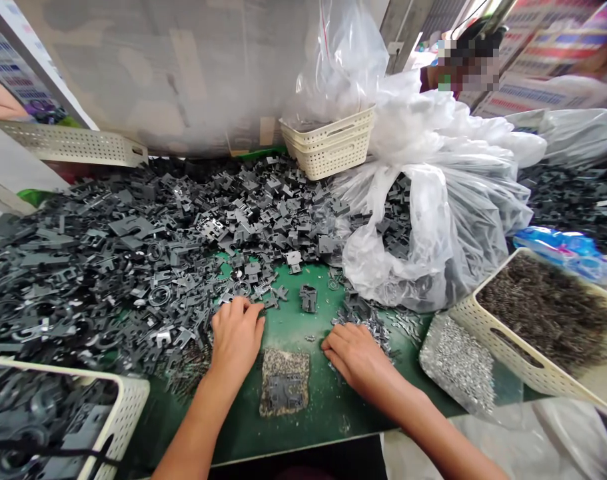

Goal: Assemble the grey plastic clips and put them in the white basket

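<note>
My left hand [236, 340] lies palm down on the green work mat [288, 327], its fingertips at the edge of a large heap of dark grey moulded plastic parts [133, 267]. My right hand [356, 357] rests on the mat a little to the right, with its fingers next to a scatter of small silver metal pieces [368, 327]. Between my hands lies a square patch of fine granular bits [284, 383] with a dark part on it. Neither hand visibly holds anything.
Cream perforated baskets hold dark small pieces [543, 320] at right and black parts [68, 420] at lower left. A bag of silver pieces [456, 363] lies near my right hand. A large clear plastic bag [423, 247] and stacked baskets [330, 143] stand behind. A person [463, 73] stands beyond.
</note>
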`<state>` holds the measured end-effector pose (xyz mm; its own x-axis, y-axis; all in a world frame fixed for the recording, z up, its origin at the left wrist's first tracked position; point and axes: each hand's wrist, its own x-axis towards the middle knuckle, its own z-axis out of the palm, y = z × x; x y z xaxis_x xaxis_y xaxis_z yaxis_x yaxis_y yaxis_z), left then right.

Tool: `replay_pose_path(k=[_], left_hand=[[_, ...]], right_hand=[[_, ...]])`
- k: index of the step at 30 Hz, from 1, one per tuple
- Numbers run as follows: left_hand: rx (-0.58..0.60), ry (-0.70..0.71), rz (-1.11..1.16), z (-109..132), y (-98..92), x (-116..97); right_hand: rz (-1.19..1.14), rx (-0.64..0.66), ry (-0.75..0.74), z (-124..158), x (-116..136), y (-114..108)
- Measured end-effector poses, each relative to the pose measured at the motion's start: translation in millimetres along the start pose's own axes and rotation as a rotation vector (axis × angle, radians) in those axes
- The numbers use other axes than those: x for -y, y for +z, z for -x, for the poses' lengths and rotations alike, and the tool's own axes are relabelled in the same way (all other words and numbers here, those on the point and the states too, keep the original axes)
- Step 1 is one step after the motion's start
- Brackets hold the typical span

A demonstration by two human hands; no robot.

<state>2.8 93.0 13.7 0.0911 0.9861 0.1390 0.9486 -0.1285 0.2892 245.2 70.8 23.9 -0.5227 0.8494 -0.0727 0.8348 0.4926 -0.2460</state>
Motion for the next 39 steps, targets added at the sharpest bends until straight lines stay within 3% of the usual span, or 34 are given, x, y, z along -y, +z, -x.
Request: replay_pose_path(k=[8, 13, 19, 22, 26, 28, 33, 39], left_hand=[[0.064, 0.059, 0.043, -19, -2.4, -17], [0.148, 0.146, 0.163, -34, 9.2, -30], [0.143, 0.037, 0.403, -25, 2.5, -29], [0.103, -0.103, 0.591, -6, -7.1, -27], [0.135, -0.477, 1.216, 21, -16.5, -34], [0.144, -0.599, 1.381, 30, -18.8, -40], [0.201, -0.617, 1.376, 42, -18.1, -47], [0.234, -0.520, 1.244, 47, -18.5, -43]], right_hand=[[-0.070, -0.044, 0.079, 8, -8, -4], [0.039, 0.033, 0.043, 3, 5, -5], [0.091, 0.132, -0.034, -7, 15, -14], [-0.074, 0.043, -0.023, -6, 14, -16], [-0.593, -0.187, 0.031, 1, 28, -13], [-0.849, -0.251, 0.122, 2, 41, -9], [-1.066, -0.277, 0.260, -3, 65, 0], [-1.152, -0.141, 0.239, -5, 57, -5]])
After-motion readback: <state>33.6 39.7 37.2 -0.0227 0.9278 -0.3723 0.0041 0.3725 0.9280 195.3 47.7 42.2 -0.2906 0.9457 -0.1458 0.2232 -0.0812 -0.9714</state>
